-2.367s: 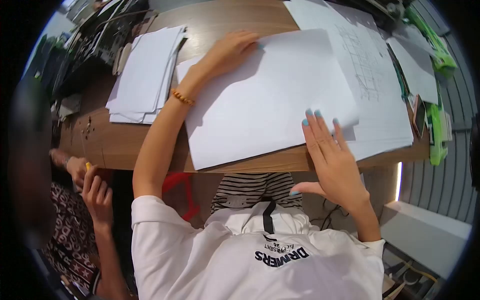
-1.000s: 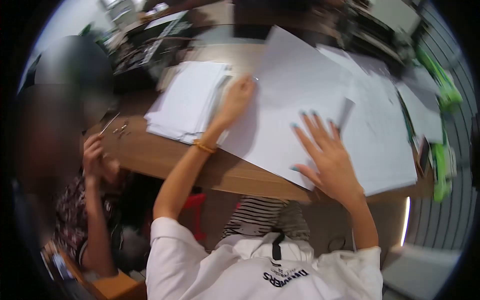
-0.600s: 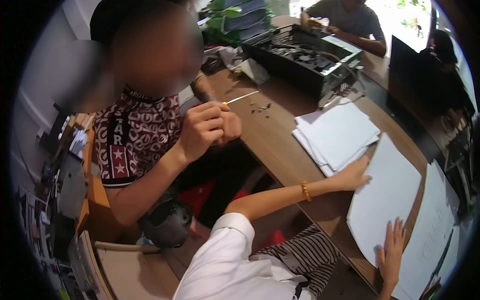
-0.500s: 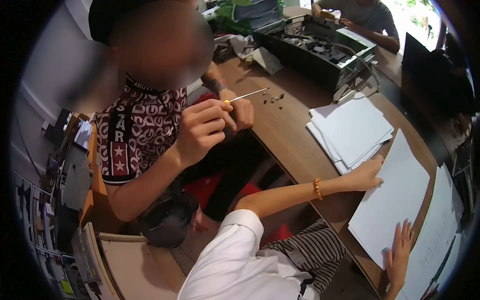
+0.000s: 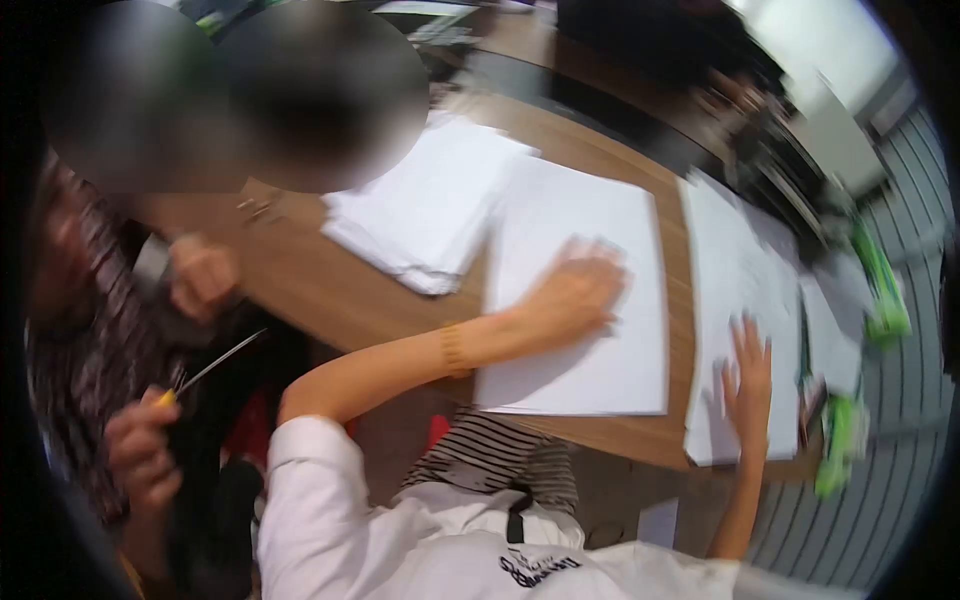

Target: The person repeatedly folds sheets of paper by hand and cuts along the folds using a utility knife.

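Observation:
My left hand (image 5: 575, 292), with a beaded bracelet (image 5: 455, 349) on the wrist, lies palm down on a white sheet of paper (image 5: 570, 385) in front of me. Its fingers are apart, though smeared by motion. To the right, my right hand (image 5: 748, 390) rests with spread fingers on other white sheets (image 5: 735, 250), which bear faint marks. A stack of white paper (image 5: 425, 200) lies left of the middle sheet. Neither hand grips anything.
On the left another person's hand (image 5: 145, 450) holds a screwdriver (image 5: 222, 359) with a yellow handle. Small parts (image 5: 258, 208) lie on the brown table (image 5: 300, 290). Bright green packaging (image 5: 843, 440) lies at the right, and dark equipment is blurred at the back.
The view has swung to the right. My left hand has gone from the middle sheet's left edge to its surface. My right hand has shifted from that sheet onto the sheets at right.

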Motion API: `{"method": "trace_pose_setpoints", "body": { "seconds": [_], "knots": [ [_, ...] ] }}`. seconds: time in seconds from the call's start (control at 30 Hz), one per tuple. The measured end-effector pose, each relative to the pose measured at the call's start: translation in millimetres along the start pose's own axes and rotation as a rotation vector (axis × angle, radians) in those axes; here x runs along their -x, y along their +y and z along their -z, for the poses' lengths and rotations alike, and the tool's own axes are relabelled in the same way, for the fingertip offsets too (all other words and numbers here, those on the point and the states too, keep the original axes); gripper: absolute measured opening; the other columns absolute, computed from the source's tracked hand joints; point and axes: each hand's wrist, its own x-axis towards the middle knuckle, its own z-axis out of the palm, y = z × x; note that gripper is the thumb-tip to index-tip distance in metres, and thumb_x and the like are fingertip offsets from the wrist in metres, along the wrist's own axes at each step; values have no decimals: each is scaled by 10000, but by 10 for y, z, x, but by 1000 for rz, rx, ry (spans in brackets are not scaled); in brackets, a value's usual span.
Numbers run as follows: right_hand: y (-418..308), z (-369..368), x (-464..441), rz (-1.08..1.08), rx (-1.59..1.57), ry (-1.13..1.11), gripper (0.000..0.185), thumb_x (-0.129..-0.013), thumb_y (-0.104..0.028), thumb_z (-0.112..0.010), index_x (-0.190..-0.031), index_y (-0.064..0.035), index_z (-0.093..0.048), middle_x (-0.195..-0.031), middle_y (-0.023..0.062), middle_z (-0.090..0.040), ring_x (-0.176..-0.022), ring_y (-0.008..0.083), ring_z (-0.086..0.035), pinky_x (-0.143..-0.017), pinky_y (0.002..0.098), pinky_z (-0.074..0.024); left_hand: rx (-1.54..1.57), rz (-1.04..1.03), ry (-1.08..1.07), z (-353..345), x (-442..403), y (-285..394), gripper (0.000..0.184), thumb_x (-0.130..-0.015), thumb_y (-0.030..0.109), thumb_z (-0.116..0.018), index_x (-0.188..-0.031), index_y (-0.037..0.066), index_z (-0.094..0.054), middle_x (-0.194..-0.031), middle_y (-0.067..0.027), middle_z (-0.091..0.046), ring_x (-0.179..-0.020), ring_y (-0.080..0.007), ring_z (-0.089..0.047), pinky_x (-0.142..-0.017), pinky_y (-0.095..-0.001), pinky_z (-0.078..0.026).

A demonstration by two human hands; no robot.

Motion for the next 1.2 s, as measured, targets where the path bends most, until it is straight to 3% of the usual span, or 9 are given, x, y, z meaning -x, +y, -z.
{"method": "trace_pose_setpoints", "body": {
  "seconds": [0.1,0.23,0.3,0.43,0.5,0.6,0.83,1.0,1.2],
  "knots": [
    [1182,-277,-136,-280,-136,360,358,-870,-2,-497,-1226,10,-525,-1262,187,-532,-1187,311,-494,-1006,349,-362,128,64,80,622,155,371,631,-835,210,-595,-1370,0,-333,-1445,-202,-296,-1339,-365,-276,-1083,-523,-197],
    [2164,-531,91,-639,-129,504,348,-815,-186,-613,-1094,20,-584,-1098,228,-588,-1040,372,-544,-923,402,-409,662,-52,292,751,513,1869,624,-646,204,-752,-1199,16,-534,-1184,-144,-558,-1076,-320,-532,-931,-478,-385],
    [2716,-794,165,-598,104,479,381,-784,-231,-644,-1077,8,-595,-1072,235,-595,-1032,376,-544,-911,413,-417,873,-310,278,496,367,2460,368,-808,244,-608,-1102,26,-573,-1056,-116,-604,-980,-230,-577,-903,-426,-406],
    [3765,-1295,397,-581,100,317,424,-798,-279,-637,-1093,20,-581,-1086,235,-596,-1034,385,-546,-903,428,-420,960,-410,190,38,307,2928,367,-861,210,-554,-1126,-37,-492,-857,-103,-550,-849,-240,-555,-894,-397,-369],
    [3562,-1259,393,-646,65,175,363,-868,-292,-570,-1060,14,-595,-1033,223,-619,-1003,382,-560,-866,435,-426,912,-378,210,52,257,2895,307,-851,211,-561,-1051,-18,-522,-822,-89,-548,-826,-230,-557,-862,-383,-377],
    [3271,-1315,399,-570,166,335,348,-908,-308,-525,-1002,16,-607,-900,205,-609,-853,386,-568,-793,445,-441,901,-455,-290,212,219,2801,498,-918,373,-528,-1284,44,-453,-1206,-214,-533,-1067,-307,-575,-1051,-439,-262],
    [3275,-1243,604,-675,149,273,423,-904,-351,-537,-1139,1,-549,-1057,205,-553,-961,365,-549,-809,431,-442,469,-204,259,76,439,2210,312,-724,167,-661,-996,39,-577,-797,-67,-550,-796,-219,-565,-820,-365,-435],
    [1964,-386,813,-483,-35,613,284,-931,-207,-520,-1127,-2,-542,-998,157,-570,-906,312,-574,-781,384,-447,29,99,101,293,727,1254,559,-767,337,-688,-1255,126,-516,-1392,-105,-409,-1313,-282,-347,-1075,-454,-280],
    [-79,83,1576,-477,-735,214,283,-810,-60,-587,-1086,-8,-560,-886,125,-605,-795,209,-598,-729,306,-465,24,122,-111,387,1142,1093,443,-787,282,-670,-1202,160,-574,-1338,-96,-478,-1289,-276,-389,-1074,-478,-282]
  ]
}}
